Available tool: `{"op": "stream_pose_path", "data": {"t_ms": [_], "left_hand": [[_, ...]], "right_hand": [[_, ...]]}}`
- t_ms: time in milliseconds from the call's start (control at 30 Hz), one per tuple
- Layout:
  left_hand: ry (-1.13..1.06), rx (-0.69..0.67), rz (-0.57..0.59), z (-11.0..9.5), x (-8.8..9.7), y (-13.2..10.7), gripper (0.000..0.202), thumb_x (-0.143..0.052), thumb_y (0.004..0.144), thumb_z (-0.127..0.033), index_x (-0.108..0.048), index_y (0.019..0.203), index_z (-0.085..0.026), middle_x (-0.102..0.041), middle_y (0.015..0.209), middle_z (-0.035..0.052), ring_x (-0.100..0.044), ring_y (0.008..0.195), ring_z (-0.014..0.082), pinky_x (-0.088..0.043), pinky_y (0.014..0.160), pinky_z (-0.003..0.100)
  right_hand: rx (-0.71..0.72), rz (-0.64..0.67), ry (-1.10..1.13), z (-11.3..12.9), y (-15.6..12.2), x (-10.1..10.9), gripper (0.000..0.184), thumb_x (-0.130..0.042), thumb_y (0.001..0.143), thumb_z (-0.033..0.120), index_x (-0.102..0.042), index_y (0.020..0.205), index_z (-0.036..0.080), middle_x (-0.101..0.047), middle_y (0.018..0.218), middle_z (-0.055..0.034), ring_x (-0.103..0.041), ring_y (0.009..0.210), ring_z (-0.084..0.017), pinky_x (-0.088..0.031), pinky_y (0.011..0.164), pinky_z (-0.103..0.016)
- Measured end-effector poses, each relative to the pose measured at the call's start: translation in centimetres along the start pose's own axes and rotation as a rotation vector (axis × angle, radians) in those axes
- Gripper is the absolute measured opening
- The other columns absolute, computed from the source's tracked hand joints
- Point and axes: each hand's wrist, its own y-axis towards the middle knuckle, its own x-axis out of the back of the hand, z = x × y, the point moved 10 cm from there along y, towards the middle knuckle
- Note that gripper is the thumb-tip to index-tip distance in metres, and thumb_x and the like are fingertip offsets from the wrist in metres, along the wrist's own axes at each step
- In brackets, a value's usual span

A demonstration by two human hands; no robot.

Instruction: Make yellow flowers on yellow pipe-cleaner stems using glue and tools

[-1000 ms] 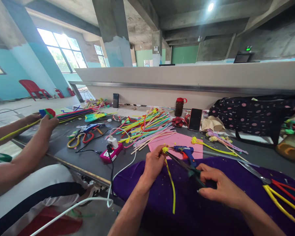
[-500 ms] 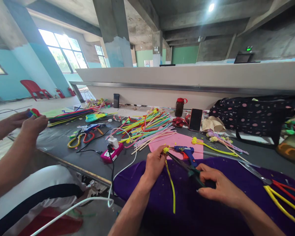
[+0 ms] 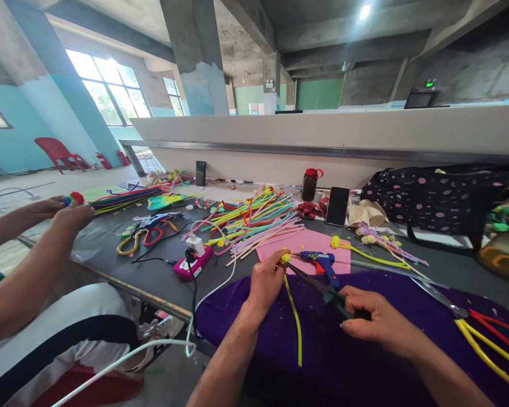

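Note:
Pinched in the fingers of my left hand (image 3: 266, 282) is a small yellow pipe-cleaner flower (image 3: 285, 258), its yellow stem (image 3: 295, 322) hanging down over the purple cloth (image 3: 305, 373). My right hand (image 3: 379, 316) is closed around the dark green handles of a pair of scissors (image 3: 338, 304). Their long blades point up and left, with the tips at the flower; whether they are cutting it cannot be made out. Just behind the blades, a blue glue gun (image 3: 322, 261) lies on a pink sheet (image 3: 275, 246). To its right rests another yellow pipe-cleaner piece (image 3: 365, 252).
Pipe cleaners (image 3: 258, 217) lie heaped behind my left hand. A magenta power strip (image 3: 193, 263) with cables sits left. Large shears (image 3: 443, 299) with red and yellow handles lie right. A phone (image 3: 337, 206) and bottle (image 3: 310, 185) stand behind. A co-worker's hands (image 3: 70, 215) hold something colourful.
My hands and the scissors have barely shifted; the flower has dipped very slightly. At the left, the co-worker's hands have moved a little to the right with the colourful piece.

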Motion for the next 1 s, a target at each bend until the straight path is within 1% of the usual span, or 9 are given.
{"op": "stream_pose_path", "data": {"t_ms": [167, 267, 433, 500, 600, 700, 800, 900, 1000], "left_hand": [[0.002, -0.038, -0.037, -0.3, 0.3, 0.0, 0.035, -0.047, 0.076, -0.015, -0.063, 0.105, -0.025, -0.063, 0.057, -0.0016, -0.058, 0.058, 0.0138, -0.043, 0.063, 0.022], [-0.026, -0.038, -0.053, -0.3, 0.5, 0.0, 0.034, -0.048, 0.075, -0.016, -0.063, 0.104, -0.026, -0.063, 0.056, -0.0015, -0.059, 0.059, 0.0148, -0.044, 0.064, 0.023], [-0.165, 0.051, -0.012, 0.7, 0.1, 0.1, 0.039, -0.045, 0.073, -0.012, -0.061, 0.106, -0.024, -0.06, 0.052, -0.0041, -0.058, 0.052, 0.0119, -0.045, 0.057, 0.021], [-0.295, 0.129, 0.035, 1.6, -0.6, 0.1, 0.038, -0.044, 0.072, -0.012, -0.06, 0.105, -0.022, -0.059, 0.052, -0.005, -0.057, 0.047, 0.0109, -0.044, 0.049, 0.02], [-0.547, 0.247, 0.162, 2.4, -2.2, -0.2, 0.033, -0.047, 0.071, -0.016, -0.058, 0.102, -0.017, -0.062, 0.059, -0.0029, -0.056, 0.042, 0.01, -0.041, 0.039, 0.018], [-0.777, 0.318, 0.29, 2.1, -3.4, -0.5, 0.031, -0.054, 0.071, -0.024, -0.056, 0.101, -0.014, -0.066, 0.069, 0.0021, -0.055, 0.04, 0.0081, -0.038, 0.035, 0.016], [-0.923, 0.339, 0.388, 1.3, -3.8, -0.9, 0.038, -0.058, 0.07, -0.028, -0.053, 0.104, -0.012, -0.066, 0.071, 0.0047, -0.054, 0.039, 0.0071, -0.036, 0.033, 0.015], [-1.023, 0.342, 0.456, 0.5, -3.9, -1.2, 0.042, -0.06, 0.07, -0.028, -0.051, 0.108, -0.012, -0.065, 0.071, 0.0049, -0.054, 0.039, 0.0068, -0.035, 0.033, 0.014], [-1.085, 0.364, 0.491, 0.3, -4.0, -1.5, 0.042, -0.061, 0.069, -0.027, -0.05, 0.107, -0.012, -0.066, 0.072, 0.0049, -0.053, 0.04, 0.0065, -0.035, 0.032, 0.014]], "right_hand": [[-0.072, 0.01, 0.134, 0.1, -0.3, 0.0, 0.029, -0.053, 0.072, 0.031, -0.035, 0.054, 0.017, -0.041, 0.066, 0.0017, -0.038, 0.062, -0.011, -0.03, 0.056, -0.023], [-0.115, 0.005, 0.175, 0.2, -0.5, 0.1, 0.028, -0.052, 0.072, 0.034, -0.038, 0.055, 0.017, -0.042, 0.066, 0.001, -0.039, 0.062, -0.012, -0.031, 0.056, -0.024], [-0.035, 0.015, 0.116, 0.7, -0.1, -0.2, 0.028, -0.053, 0.071, 0.035, -0.039, 0.055, 0.017, -0.044, 0.071, 0.0005, -0.042, 0.067, -0.014, -0.033, 0.06, -0.025], [0.0, 0.04, 0.053, 0.7, 0.0, -0.5, 0.029, -0.055, 0.069, 0.035, -0.039, 0.054, 0.017, -0.046, 0.074, -0.0001, -0.043, 0.07, -0.015, -0.034, 0.062, -0.026], [0.038, 0.052, 0.008, 0.8, 0.0, -0.5, 0.029, -0.057, 0.068, 0.036, -0.041, 0.054, 0.016, -0.047, 0.078, -0.0011, -0.045, 0.071, -0.016, -0.035, 0.063, -0.026], [0.054, 0.022, 0.005, 0.8, -0.5, 0.6, 0.029, -0.057, 0.067, 0.039, -0.043, 0.054, 0.017, -0.049, 0.077, -0.0022, -0.047, 0.073, -0.018, -0.037, 0.064, -0.028], [0.04, -0.041, 0.005, 0.1, -0.8, 2.3, 0.027, -0.057, 0.068, 0.038, -0.044, 0.055, 0.018, -0.052, 0.077, -0.0037, -0.049, 0.077, -0.021, -0.038, 0.066, -0.03], [-0.018, -0.177, -0.119, -1.6, -0.5, 4.2, 0.028, -0.055, 0.07, 0.037, -0.044, 0.053, 0.018, -0.05, 0.072, -0.0024, -0.05, 0.074, -0.02, -0.037, 0.064, -0.028], [-0.185, -0.281, -0.41, -4.4, 0.0, 5.5, 0.03, -0.056, 0.069, 0.038, -0.046, 0.05, 0.018, -0.046, 0.068, 0.0, -0.05, 0.066, -0.016, -0.034, 0.056, -0.026]]}}
